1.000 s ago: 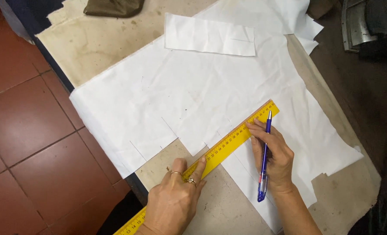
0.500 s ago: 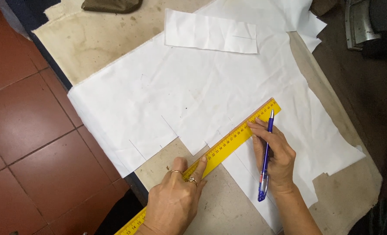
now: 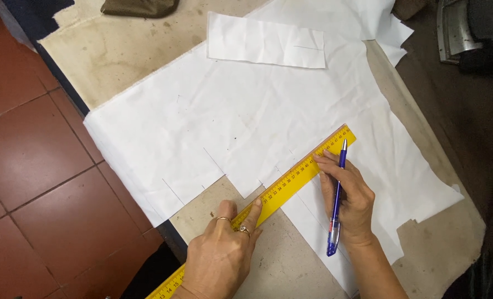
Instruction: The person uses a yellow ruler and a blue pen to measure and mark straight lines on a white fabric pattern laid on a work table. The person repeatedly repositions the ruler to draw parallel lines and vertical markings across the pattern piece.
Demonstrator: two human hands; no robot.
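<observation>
Hands pinning a ruler flat on cloth.
Left hand (image 3: 221, 257), fingers together, presses the long yellow ruler (image 3: 274, 198) near its lower end; right hand (image 3: 349, 199) steadies its far end while gripping a blue pen (image 3: 336, 202). Beyond lie creased white fabric (image 3: 246, 116), a rectangular offcut (image 3: 266, 41), and the stained table (image 3: 119, 55).

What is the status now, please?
Left hand pressing yellow ruler flat. Right hand holding blue pen, fingertips on ruler. White fabric underneath, nothing blocking.
</observation>
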